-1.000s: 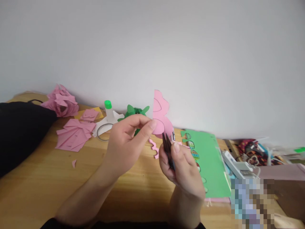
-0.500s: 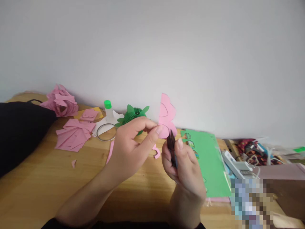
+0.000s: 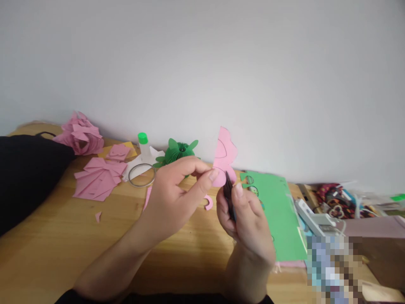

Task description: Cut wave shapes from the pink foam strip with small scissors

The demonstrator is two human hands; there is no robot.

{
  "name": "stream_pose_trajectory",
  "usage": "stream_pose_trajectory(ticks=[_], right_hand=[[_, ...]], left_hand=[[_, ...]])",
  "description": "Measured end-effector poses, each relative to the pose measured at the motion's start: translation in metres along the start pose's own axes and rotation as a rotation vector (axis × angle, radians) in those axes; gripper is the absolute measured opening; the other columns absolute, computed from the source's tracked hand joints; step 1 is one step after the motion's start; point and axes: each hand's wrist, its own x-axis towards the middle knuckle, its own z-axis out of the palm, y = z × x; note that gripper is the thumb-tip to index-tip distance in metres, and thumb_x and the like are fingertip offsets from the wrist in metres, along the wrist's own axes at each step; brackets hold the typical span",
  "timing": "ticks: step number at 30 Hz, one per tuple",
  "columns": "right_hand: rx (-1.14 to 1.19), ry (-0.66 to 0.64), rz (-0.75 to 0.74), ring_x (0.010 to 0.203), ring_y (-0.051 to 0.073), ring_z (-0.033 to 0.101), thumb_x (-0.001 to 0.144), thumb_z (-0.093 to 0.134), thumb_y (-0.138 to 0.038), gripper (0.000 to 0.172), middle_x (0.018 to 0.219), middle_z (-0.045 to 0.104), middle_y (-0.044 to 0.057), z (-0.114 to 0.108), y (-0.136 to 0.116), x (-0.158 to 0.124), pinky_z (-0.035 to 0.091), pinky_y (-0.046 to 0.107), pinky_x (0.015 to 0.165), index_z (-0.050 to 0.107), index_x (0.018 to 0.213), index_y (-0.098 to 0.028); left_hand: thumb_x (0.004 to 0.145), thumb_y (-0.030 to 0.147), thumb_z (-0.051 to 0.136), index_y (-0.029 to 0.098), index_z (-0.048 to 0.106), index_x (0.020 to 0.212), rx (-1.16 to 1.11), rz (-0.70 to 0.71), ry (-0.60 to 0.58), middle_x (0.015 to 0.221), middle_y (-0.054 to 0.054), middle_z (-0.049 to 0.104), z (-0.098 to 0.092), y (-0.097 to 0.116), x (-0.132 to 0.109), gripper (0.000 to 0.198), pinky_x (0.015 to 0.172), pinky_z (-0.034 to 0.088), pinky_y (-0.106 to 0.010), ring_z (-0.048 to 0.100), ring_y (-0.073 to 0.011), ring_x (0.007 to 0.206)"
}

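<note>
Between the thumb and fingers of my left hand (image 3: pixel 177 194) is a scalloped piece of pink paper (image 3: pixel 225 145), held up by its lower left edge. Dark curved lines are drawn on it. My right hand (image 3: pixel 247 219) is wrapped round a pair of scissors (image 3: pixel 228 194), whose dark blades point up against the paper's lower lobe. Their handles are mostly hidden in the hand. On the table behind, a curved pink paper scrap (image 3: pixel 208 202) lies between the two hands, and a pink strip (image 3: pixel 147 198) shows partly behind my left hand.
Pink folded papers (image 3: pixel 99 179), a paper flower (image 3: pixel 80 135), a glue stick (image 3: pixel 144 145), a metal ring (image 3: pixel 129 179) and a green paper figure (image 3: pixel 179 153) stand or lie left of centre. Green sheets (image 3: pixel 281 223) lie at right, near a white device (image 3: pixel 314 219). A black item (image 3: pixel 31 177) covers the left edge.
The pink paper has shifted slightly right and down, its top tilting right. My right hand and the scissors have moved slightly right. My left hand has barely moved.
</note>
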Motion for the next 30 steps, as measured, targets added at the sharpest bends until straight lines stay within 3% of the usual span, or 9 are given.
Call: stream_pose_trajectory(ticks=[6, 12, 23, 30], right_hand=[[-0.01, -0.008, 0.008, 0.034, 0.004, 0.018, 0.099, 0.043, -0.051, 0.047, 0.042, 0.032, -0.01, -0.001, -0.002, -0.001, 0.014, 0.017, 0.032, 0.048, 0.065, -0.018], [-0.014, -0.009, 0.02, 0.034, 0.004, 0.019, 0.099, 0.043, -0.05, 0.046, 0.042, 0.033, -0.009, -0.003, 0.0, -0.001, 0.014, 0.018, 0.032, 0.049, 0.065, -0.019], [-0.096, -0.033, 0.068, 0.036, 0.006, 0.02, 0.098, 0.045, -0.051, 0.046, 0.043, 0.032, -0.009, -0.012, -0.004, -0.003, 0.015, 0.021, 0.034, 0.05, 0.065, -0.019], [-0.138, -0.048, 0.055, 0.038, 0.007, 0.022, 0.098, 0.045, -0.051, 0.046, 0.044, 0.034, -0.008, -0.013, -0.005, -0.003, 0.016, 0.022, 0.035, 0.048, 0.064, -0.02]], left_hand=[[0.087, 0.019, 0.061, 0.02, 0.067, 0.075, 0.038, -0.017, 0.006, 0.072, 0.005, 0.067, -0.002, -0.001, 0.001, 0.013, 0.05, 0.053, -0.012, 0.063, -0.0062, 0.062], [0.087, 0.021, 0.062, 0.021, 0.068, 0.075, 0.081, -0.013, -0.007, 0.071, 0.005, 0.066, -0.004, -0.003, 0.002, 0.013, 0.061, 0.055, -0.013, 0.065, -0.0076, 0.071], [0.086, 0.018, 0.064, 0.022, 0.069, 0.074, 0.114, -0.028, -0.078, 0.072, 0.006, 0.069, -0.01, 0.001, 0.003, 0.013, 0.069, 0.055, -0.014, 0.067, -0.0082, 0.076], [0.087, 0.02, 0.063, 0.02, 0.068, 0.073, 0.139, -0.029, -0.094, 0.074, 0.003, 0.071, -0.012, 0.001, 0.004, 0.015, 0.059, 0.054, -0.016, 0.067, -0.0097, 0.07]])
